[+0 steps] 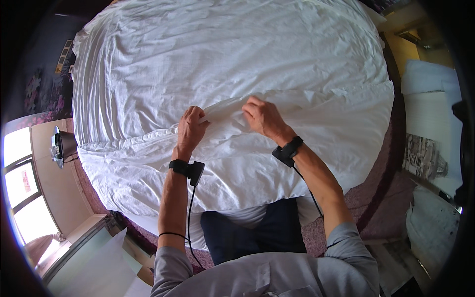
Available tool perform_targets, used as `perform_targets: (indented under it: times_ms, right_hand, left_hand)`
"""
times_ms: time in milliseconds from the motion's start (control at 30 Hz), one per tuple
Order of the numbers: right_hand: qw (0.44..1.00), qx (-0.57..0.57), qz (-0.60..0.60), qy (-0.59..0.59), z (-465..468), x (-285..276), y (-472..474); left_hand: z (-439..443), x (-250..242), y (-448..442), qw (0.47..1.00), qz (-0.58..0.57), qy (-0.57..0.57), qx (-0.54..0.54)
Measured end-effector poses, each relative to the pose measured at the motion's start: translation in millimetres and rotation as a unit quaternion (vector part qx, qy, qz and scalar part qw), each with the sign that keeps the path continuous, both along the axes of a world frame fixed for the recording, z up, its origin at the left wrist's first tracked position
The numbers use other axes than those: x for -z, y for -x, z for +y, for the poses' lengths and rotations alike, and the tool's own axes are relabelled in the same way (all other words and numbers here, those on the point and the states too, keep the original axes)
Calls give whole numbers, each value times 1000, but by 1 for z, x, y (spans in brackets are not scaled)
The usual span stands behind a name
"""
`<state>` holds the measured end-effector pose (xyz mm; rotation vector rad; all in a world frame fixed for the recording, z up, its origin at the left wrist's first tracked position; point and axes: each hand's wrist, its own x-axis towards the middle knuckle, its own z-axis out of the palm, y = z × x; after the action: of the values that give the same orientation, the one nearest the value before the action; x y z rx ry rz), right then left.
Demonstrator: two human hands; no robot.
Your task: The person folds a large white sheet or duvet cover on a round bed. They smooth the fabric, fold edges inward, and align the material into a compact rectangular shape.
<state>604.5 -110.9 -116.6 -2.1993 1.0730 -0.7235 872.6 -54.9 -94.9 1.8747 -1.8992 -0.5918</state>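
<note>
A wrinkled white duvet (241,55) covers the bed before me, with a folded flap (326,130) across its near part. My left hand (191,128) pinches the flap's edge between thumb and curled fingers. To the right of it, my right hand (265,117) is closed at the same edge, slightly blurred, with cloth at its fingertips. Between the two hands the fabric is drawn up in soft creases. Each wrist wears a black strap with a small box and a cable.
My legs (252,230) stand against the bed's near end. On the left are windows (26,185) and a dark lampshade-like object (66,144) beside the bed. Purple carpet (386,200) runs along the right, with a white-covered surface (430,111) beyond it. A glossy panel (92,256) stands behind me at lower left.
</note>
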Motion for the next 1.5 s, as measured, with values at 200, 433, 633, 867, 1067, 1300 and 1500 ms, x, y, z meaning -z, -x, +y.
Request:
perform_targets:
  times_ms: [200,433,633,867,1067,1300,1500]
  right_hand:
    - [998,64,-25,14,-31,-8,-21]
    - [991,-102,76,-50,-55,21,-23]
    - [981,-58,129,-133,-49,43,-30]
    - [982,7,168,-83,-41,64,-33]
    - [976,-10,179,-121,-38,49,-27]
    - [996,-60,19,-61,-33,22,-12]
    - [996,-83,-34,-2,-35,9,-10]
  left_hand:
    - [5,2,5,1000,-21,4,12]
    - [12,10,6,986,-65,143,49]
    - [18,17,7,997,-59,7,45]
    - [9,30,0,998,-43,-39,26]
    - [-3,38,1,983,-157,-86,38]
    - [-12,32,-1,983,-112,-90,110]
    - [-21,19,-6,974,-88,-121,169]
